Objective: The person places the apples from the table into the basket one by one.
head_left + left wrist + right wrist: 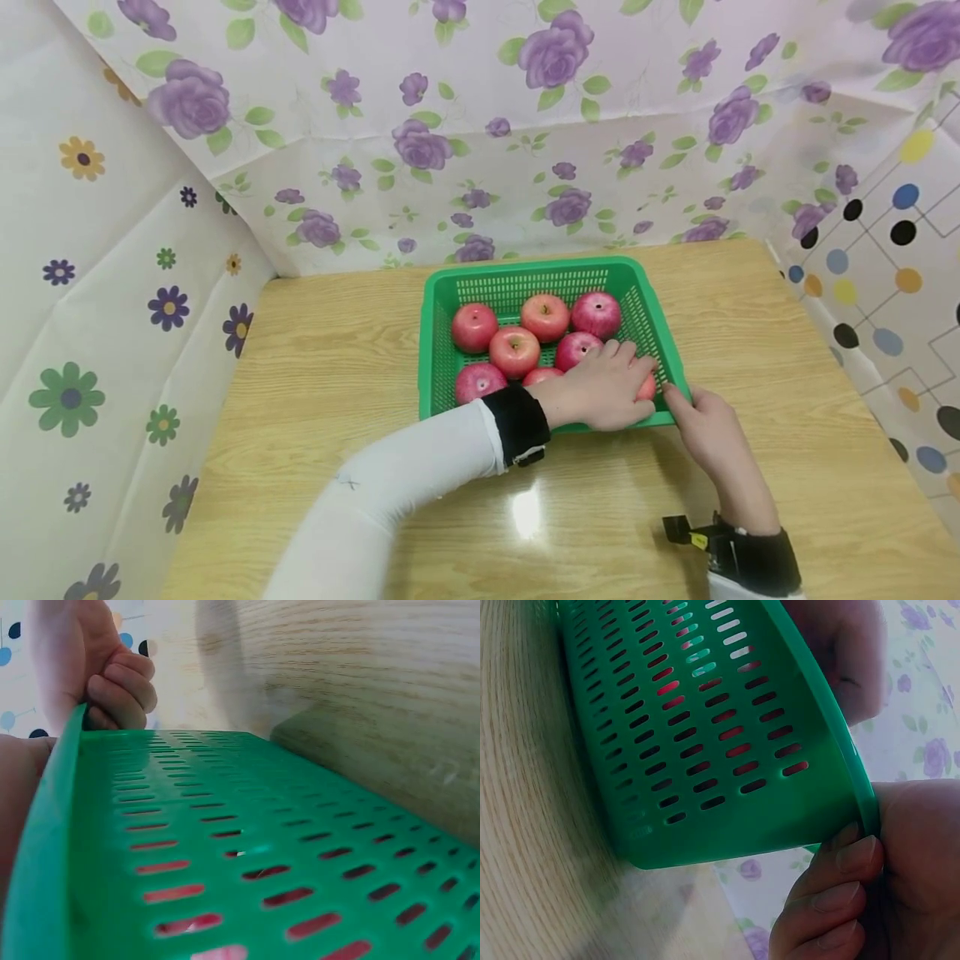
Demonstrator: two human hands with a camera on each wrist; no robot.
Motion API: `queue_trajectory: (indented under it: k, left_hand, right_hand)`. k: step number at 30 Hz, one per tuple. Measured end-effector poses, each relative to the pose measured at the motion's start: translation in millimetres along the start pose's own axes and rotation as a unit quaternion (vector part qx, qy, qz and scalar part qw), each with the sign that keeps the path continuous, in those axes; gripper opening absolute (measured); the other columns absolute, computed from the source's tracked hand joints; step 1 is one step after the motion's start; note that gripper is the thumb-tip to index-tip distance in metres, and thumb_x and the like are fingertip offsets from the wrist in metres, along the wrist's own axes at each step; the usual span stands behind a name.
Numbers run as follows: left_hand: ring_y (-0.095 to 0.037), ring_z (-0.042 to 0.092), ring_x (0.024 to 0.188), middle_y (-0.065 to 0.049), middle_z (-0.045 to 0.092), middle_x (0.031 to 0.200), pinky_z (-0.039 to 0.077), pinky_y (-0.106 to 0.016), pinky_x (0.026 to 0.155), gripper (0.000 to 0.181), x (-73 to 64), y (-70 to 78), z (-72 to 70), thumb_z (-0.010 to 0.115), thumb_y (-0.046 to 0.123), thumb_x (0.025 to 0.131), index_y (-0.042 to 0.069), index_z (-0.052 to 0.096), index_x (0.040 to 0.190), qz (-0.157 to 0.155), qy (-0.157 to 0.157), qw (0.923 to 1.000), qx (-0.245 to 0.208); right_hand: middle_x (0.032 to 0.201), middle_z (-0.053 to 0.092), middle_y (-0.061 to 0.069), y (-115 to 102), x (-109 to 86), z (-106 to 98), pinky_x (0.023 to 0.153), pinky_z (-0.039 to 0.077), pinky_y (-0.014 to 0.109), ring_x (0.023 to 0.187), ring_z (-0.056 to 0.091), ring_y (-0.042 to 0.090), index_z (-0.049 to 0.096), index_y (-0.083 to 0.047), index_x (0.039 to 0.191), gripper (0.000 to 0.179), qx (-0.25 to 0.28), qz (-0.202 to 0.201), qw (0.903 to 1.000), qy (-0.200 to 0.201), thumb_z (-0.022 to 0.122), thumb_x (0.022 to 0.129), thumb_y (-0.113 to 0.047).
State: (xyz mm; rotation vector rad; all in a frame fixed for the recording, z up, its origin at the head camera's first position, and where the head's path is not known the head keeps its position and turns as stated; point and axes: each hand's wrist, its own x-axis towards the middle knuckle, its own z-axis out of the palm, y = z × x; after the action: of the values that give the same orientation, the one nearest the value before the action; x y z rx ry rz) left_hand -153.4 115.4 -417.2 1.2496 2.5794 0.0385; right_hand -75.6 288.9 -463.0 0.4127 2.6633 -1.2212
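Note:
A green plastic basket (pixel 528 268) with slotted walls holds several red apples (pixel 514 352) on the wooden table. My left hand (pixel 603 387) reaches over the front rim and grips an apple (pixel 647 387) in the near right part, its red side showing between thumb and fingers. At the near right corner, my right hand (pixel 708 425) grips the basket's rim. In the right wrist view its curled fingers (pixel 836 900) lie against the outside of that corner. The left wrist view looks along the slotted front wall (pixel 225 825), with the right hand (pixel 112 675) beyond.
The wooden table (pixel 337 350) stretches around the basket. Flowered sheeting (pixel 480 175) hangs close behind the basket, and patterned sheets line the left and right sides. Both wrists wear black bands (pixel 517 423).

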Motion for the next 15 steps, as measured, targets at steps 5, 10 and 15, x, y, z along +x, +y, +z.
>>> queue_trajectory:
  k: [5,10,15]
  left_hand:
    - [-0.016,0.022,0.136,0.001,0.03,0.152,0.025,-0.039,0.112,0.063,2.9,1.3,4.9,0.036,0.054,0.1,0.026,0.026,0.155,-0.022,-0.031,0.9992,-0.01]
    - [-0.014,0.012,0.141,0.003,0.024,0.156,0.018,-0.041,0.115,0.067,5.9,0.2,9.8,0.026,0.06,0.1,0.027,0.02,0.158,-0.043,-0.06,0.9973,-0.006]
    - [-0.015,0.008,0.144,0.003,0.014,0.161,0.015,-0.04,0.117,0.074,6.4,-0.3,12.4,0.018,0.066,0.099,0.024,0.008,0.16,-0.048,-0.062,0.9968,0.012]
  right_hand:
    - [0.065,0.037,0.005,0.1,0.5,-0.2,0.046,0.034,0.031,0.056,0.037,0.021,0.063,-0.001,0.102,0.069,0.001,-0.004,1.0,-0.003,0.031,0.102,-0.062]
    - [0.068,0.038,0.007,0.2,1.1,-1.5,0.048,0.035,0.032,0.058,0.039,0.022,0.065,0.0,0.119,0.073,0.001,-0.005,1.0,-0.006,0.031,0.102,-0.062]
    - [0.073,0.048,0.011,0.0,1.4,-1.0,0.049,0.037,0.033,0.06,0.04,0.023,0.065,0.001,0.118,0.072,0.008,-0.006,0.9999,-0.011,0.031,0.103,-0.06]
